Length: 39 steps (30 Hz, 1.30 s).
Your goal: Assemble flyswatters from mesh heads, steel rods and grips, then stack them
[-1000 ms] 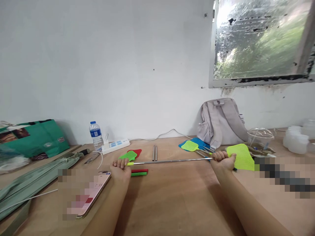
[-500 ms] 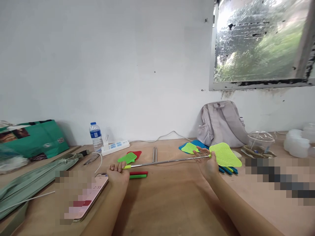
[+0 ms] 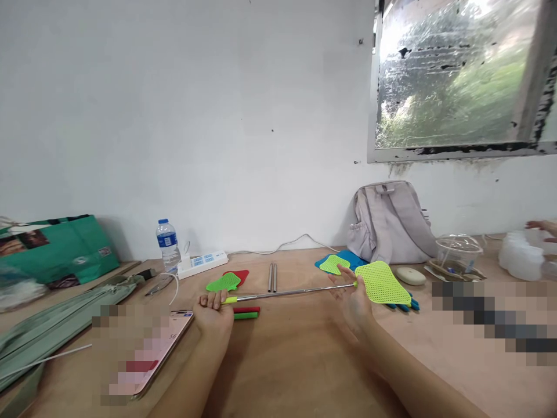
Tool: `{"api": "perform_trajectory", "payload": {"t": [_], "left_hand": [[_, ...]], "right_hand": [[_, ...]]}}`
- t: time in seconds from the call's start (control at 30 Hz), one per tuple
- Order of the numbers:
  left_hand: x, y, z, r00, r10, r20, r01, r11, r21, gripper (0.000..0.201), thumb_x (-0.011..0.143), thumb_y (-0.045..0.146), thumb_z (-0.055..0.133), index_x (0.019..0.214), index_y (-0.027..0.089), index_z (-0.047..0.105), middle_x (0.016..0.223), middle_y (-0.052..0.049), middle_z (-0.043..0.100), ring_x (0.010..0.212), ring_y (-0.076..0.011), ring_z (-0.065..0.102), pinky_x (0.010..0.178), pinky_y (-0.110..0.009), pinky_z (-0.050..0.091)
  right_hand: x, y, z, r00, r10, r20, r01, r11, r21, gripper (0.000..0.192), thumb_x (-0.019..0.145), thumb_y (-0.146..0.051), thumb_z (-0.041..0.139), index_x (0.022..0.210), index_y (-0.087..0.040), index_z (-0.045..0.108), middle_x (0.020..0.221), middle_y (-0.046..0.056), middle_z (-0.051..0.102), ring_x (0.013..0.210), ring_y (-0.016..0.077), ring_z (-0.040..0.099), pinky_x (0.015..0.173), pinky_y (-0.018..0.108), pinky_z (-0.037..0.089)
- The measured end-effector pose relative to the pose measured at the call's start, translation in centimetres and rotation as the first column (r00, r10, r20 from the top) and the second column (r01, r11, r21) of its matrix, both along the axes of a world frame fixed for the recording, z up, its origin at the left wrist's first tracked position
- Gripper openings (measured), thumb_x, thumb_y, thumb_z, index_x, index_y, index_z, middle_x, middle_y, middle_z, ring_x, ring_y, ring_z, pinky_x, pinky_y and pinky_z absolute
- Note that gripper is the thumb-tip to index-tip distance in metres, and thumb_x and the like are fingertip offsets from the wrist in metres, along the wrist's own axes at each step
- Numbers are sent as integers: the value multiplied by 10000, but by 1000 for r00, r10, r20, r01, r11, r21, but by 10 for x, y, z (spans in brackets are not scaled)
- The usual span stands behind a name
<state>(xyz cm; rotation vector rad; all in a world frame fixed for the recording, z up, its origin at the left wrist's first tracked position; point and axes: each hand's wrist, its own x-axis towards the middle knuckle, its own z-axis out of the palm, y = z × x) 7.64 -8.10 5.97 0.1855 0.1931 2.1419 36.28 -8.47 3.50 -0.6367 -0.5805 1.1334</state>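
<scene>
The left hand (image 3: 214, 312) is clamping its curled fingers around the grip of a yellow-green swatter (image 3: 383, 283), left of the pair of metal tubes (image 3: 275, 277) and nearer the wearer. The swatter is spanning both hands: its thin shaft is running just on the near side of the metal tubes, and its mesh head is showing well to their right. The right hand (image 3: 353, 303), right of the metal tubes, is holding its fingers spread apart at the swatter's neck — whether they are touching the shaft, I cannot tell.

The metal tubes are lying parallel on the counter (image 3: 287, 360). Just left of them, a green mesh head (image 3: 224, 283) is overlapping a red mesh head (image 3: 244, 276); a red rod (image 3: 248, 310) and a green rod (image 3: 246, 316) are lying on their near left side. To their right, a small yellow-green mesh head (image 3: 334, 265) is resting over a flat blue item (image 3: 357, 257), with a grey backpack (image 3: 391, 223) leaning behind. Farthest right of the metal tubes, another person's hand (image 3: 542, 228) is showing beside white jars (image 3: 526, 261). Well left, a bottle (image 3: 167, 241) is standing near a power strip (image 3: 209, 259) — a partly blurred phone (image 3: 161, 348) is lying closer in.
</scene>
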Motion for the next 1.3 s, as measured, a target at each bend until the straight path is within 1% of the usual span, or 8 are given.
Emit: {"api": "perform_trajectory", "payload": {"t": [0.3, 0.47, 0.63, 0.73, 0.87, 1.0, 1.1, 1.3], "left_hand": [[3, 0, 3, 1000, 8, 1, -8, 1000, 3, 211, 615, 50, 331, 537, 189, 193, 386, 82, 173, 286, -60, 184, 356, -186, 200], [-23, 6, 3, 998, 55, 29, -56, 998, 18, 210, 607, 42, 317, 538, 186, 182, 389, 79, 130, 287, -63, 172, 358, -182, 181], [-48, 8, -2, 991, 118, 59, -120, 992, 35, 207, 607, 63, 318, 550, 184, 159, 407, 79, 88, 286, -62, 150, 358, -175, 172], [-56, 9, -3, 989, 135, 53, -137, 990, 43, 207, 613, 79, 332, 553, 185, 165, 416, 81, 84, 288, -61, 157, 361, -172, 178], [-53, 9, -2, 995, 91, 28, -92, 995, 43, 198, 628, 78, 330, 540, 186, 189, 409, 81, 101, 292, -64, 159, 353, -176, 174], [-39, 8, -1, 999, 35, 0, -35, 999, 38, 209, 641, 56, 318, 523, 186, 205, 391, 80, 135, 294, -64, 157, 347, -181, 175], [-29, 7, -2, 1000, 10, -18, -10, 999, 35, 219, 661, 56, 317, 518, 186, 215, 382, 81, 155, 291, -61, 155, 343, -184, 169], [-23, 3, -1, 999, 30, -37, -27, 997, 68, 238, 698, 81, 322, 520, 186, 205, 377, 80, 160, 290, -60, 164, 341, -184, 170]], "right_hand": [[-24, -10, 4, 980, 166, 113, -168, 986, 9, 386, 732, -594, 410, 959, -307, 532, 1246, -10, 473, 930, 202, 564, 705, 327, 437], [-25, -7, 1, 921, 267, 283, -291, 956, 44, 337, 636, -457, 641, 894, -254, 565, 873, 0, 606, 723, 143, 575, 645, 272, 440], [23, 6, -6, 927, 269, 259, -300, 950, 87, 259, 599, -379, 691, 803, -261, 584, 757, -27, 620, 679, 138, 579, 652, 278, 465], [65, 14, -2, 935, 257, 244, -283, 956, 78, 257, 712, -467, 549, 904, -299, 585, 991, -3, 621, 861, 167, 586, 739, 316, 478], [95, 16, 1, 888, 335, 314, -325, 942, -87, 270, 738, -400, 550, 979, -282, 584, 1123, 27, 586, 951, 184, 576, 780, 316, 476], [87, 7, 0, 763, 532, 367, -475, 847, -240, 284, 690, -271, 639, 963, -203, 604, 1011, 82, 641, 900, 216, 606, 793, 339, 475], [75, -2, 1, 711, 586, 387, -476, 807, -349, 342, 656, -218, 678, 987, -188, 596, 967, 93, 655, 863, 232, 621, 773, 356, 488], [68, -6, 3, 727, 513, 457, -386, 855, -346, 349, 611, -244, 713, 936, -178, 603, 871, 84, 668, 768, 235, 638, 678, 347, 513]]}}
